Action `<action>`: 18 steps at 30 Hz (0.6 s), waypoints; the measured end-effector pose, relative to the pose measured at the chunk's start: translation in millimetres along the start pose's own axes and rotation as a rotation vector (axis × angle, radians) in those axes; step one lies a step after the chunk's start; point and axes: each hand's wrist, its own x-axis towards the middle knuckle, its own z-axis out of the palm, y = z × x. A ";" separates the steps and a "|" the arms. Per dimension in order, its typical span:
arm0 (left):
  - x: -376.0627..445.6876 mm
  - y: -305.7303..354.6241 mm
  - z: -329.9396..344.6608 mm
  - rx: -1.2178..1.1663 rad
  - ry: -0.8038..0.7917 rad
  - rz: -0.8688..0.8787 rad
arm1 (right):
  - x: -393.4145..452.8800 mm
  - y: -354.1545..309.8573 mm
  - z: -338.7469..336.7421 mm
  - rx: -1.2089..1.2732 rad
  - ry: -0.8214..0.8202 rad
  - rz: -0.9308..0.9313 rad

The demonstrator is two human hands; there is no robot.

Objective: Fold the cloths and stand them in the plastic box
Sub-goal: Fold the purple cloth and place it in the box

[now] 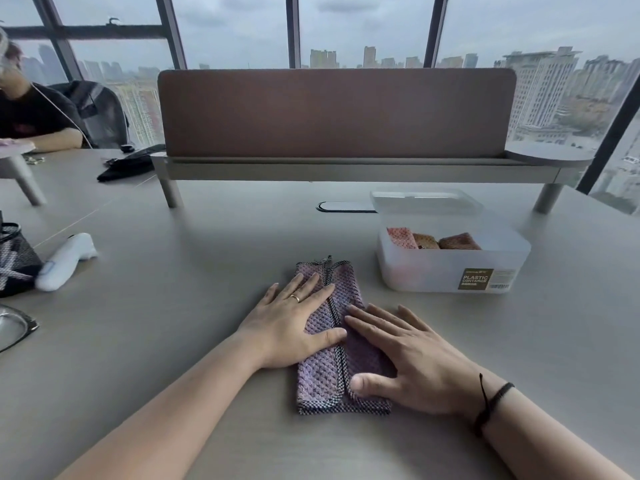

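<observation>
A purple woven cloth [323, 375] lies on the grey table, its two sides folded inward so the dark edges meet along the middle. My left hand [294, 320] presses flat on its left flap, fingers spread, a ring on one finger. My right hand [405, 355] lies flat on the right flap, the thumb near the cloth's near end. To the far right stands the translucent plastic box [450, 271] with a label; three folded cloths, pink [401, 237], tan [426, 241] and brown [459, 241], stand upright inside it. The box lid [426, 199] leans behind it.
A brown desk divider on a raised shelf [336, 112] crosses the back of the table. At the left are a white handheld device [65, 261], a black mesh basket [14, 258] and a black cloth [128, 164]. Another person [31, 112] sits at the far left.
</observation>
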 end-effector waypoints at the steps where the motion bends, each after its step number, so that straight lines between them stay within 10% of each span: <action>1: -2.6 -1.4 -0.4 -0.040 0.026 0.033 | -0.4 2.8 0.4 0.075 0.053 -0.009; 7: -33.2 -10.2 -3.6 -0.308 0.053 0.249 | -14.4 20.5 3.9 0.252 0.186 -0.030; 18: -53.4 1.6 -5.6 -0.056 -0.071 0.293 | -28.3 1.4 3.3 0.178 0.210 -0.180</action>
